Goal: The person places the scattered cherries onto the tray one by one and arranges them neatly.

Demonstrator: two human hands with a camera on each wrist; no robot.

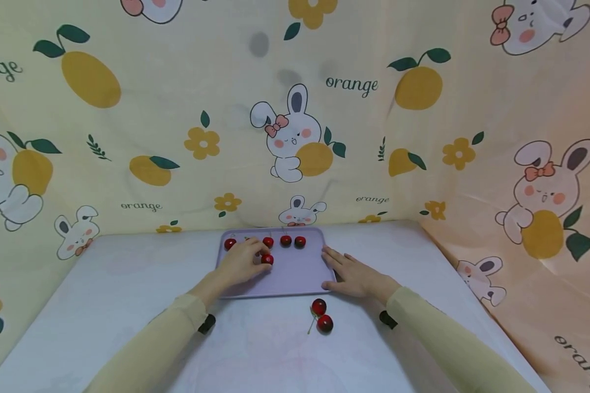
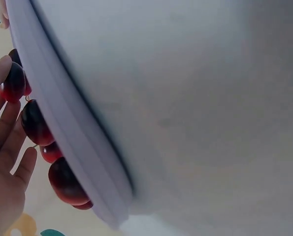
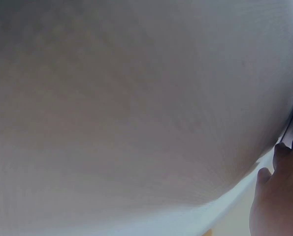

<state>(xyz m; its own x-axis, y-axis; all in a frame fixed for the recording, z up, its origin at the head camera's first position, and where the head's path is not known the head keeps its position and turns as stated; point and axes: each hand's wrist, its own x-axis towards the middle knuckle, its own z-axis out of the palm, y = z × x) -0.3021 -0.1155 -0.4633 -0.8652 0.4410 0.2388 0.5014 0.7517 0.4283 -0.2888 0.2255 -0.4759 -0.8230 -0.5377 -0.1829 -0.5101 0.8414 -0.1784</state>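
Observation:
Over the left half of a lilac tray, my left hand pinches a dark red cherry between thumb and fingers. The left wrist view shows the thumb pressed on that cherry, close to the tray wall. More cherries stand in a row along the tray's far side; my left hand hides part of it. My right hand rests at the tray's right edge, its fingers extended and touching the rim. Two cherries with a stem, the nearer one and the farther one, lie in front of the tray.
The white table spreads around the tray. A patterned cloth with rabbits and oranges hangs behind the table and along its right side. A dark band sits at my left wrist.

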